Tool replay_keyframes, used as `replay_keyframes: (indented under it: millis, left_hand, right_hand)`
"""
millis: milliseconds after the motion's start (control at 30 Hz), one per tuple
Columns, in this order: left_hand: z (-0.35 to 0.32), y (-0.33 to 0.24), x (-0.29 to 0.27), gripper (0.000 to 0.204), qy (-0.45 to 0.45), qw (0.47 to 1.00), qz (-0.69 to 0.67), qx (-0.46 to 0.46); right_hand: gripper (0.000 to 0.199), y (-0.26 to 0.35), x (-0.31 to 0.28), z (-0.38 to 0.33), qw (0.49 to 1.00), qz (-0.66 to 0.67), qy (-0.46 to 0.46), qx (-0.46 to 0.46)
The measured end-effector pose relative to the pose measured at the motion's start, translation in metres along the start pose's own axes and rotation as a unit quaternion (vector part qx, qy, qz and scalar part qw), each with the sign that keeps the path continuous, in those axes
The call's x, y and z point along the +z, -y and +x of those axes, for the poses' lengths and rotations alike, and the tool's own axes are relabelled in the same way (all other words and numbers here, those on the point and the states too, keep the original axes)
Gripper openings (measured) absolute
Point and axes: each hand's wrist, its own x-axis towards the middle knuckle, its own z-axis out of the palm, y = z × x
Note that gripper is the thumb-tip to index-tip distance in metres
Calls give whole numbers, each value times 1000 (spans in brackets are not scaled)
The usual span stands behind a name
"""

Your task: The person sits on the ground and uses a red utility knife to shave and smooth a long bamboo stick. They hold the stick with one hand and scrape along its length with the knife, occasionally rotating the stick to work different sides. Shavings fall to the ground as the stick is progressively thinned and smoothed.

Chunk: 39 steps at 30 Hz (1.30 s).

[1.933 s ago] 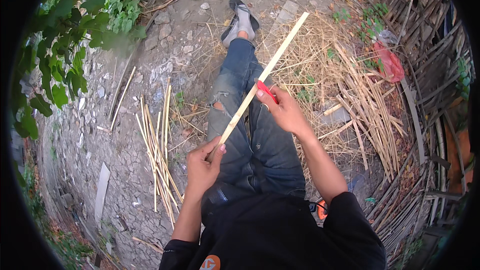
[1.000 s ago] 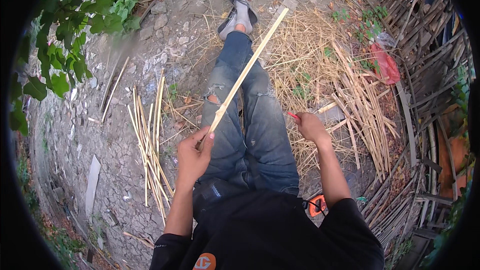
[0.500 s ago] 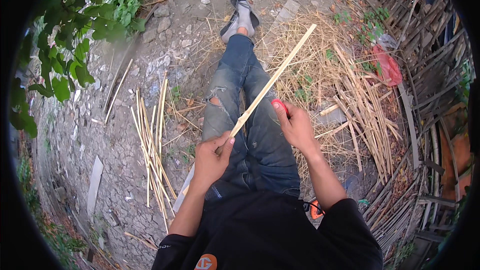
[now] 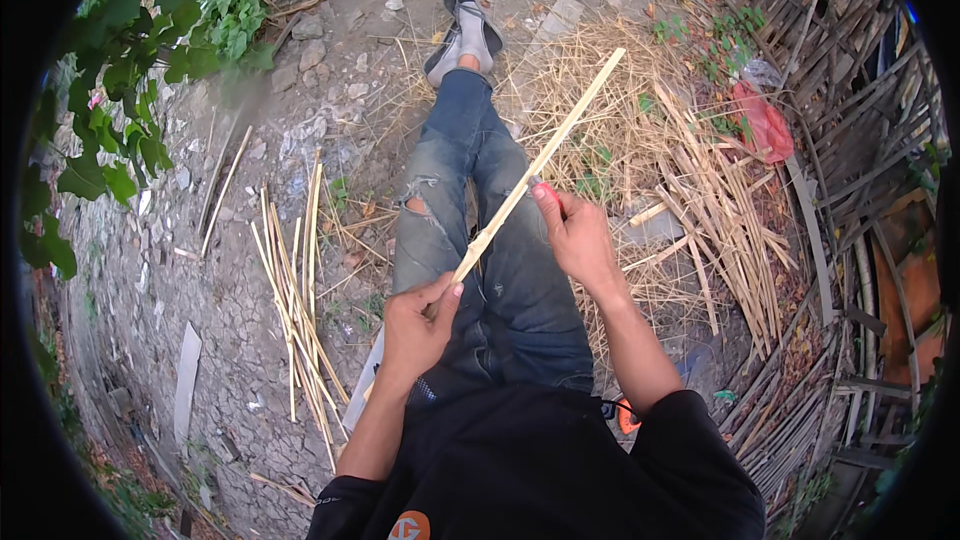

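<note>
A long pale bamboo strip (image 4: 560, 133) slants over my thighs, its far end pointing up and to the right. My left hand (image 4: 416, 330) is closed on its near end, thumb and fingers pinching it just below a knobbly node. My right hand (image 4: 582, 245) is wrapped round a small red-handled knife (image 4: 547, 192), thumb laid along the handle. The knife meets the strip around its middle; most of its blade is hidden. Under both hands are my outstretched legs in torn blue jeans (image 4: 430, 240).
Several split strips (image 4: 300, 290) lie in a loose bundle on cracked ground at my left. Right of my legs are straw-like shavings (image 4: 560, 70), a larger strip pile (image 4: 735, 250) and a red plastic bag (image 4: 762, 125). Stacked wood (image 4: 840, 70) lines the right edge; green leaves (image 4: 110, 140) hang upper left.
My right hand has shifted slightly up and left, bringing the knife from beside the bamboo strip to against it. My left hand keeps its pinch. The whole view has shifted a little.
</note>
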Motion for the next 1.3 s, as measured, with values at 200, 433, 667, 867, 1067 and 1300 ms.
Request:
replay_keyframes:
  millis: [200,433,667,867,1067,1300]
  left_hand:
    - [4,-7,-1,25,12,1000,-27,-11]
    - [6,-10,-3,22,30,999,-10,-5]
    - [0,-7,-2,24,19,998,-60,-32]
    - [7,-18,-7,22,-24,998,44,37]
    - [5,-26,-3,22,-53,981,146,115]
    - [6,-25,0,22,-40,978,185,91]
  right_hand:
    - [55,-8,13,-13,996,0,40,-84]
    - [57,-15,30,-19,985,131,95,-62]
    - [60,-17,21,-18,913,307,263,52]
    - [46,-13,16,-16,950,297,93,-12]
    - [27,13,17,-15,977,188,47,-91]
    - [26,-3,30,-3,950,137,-6,-280]
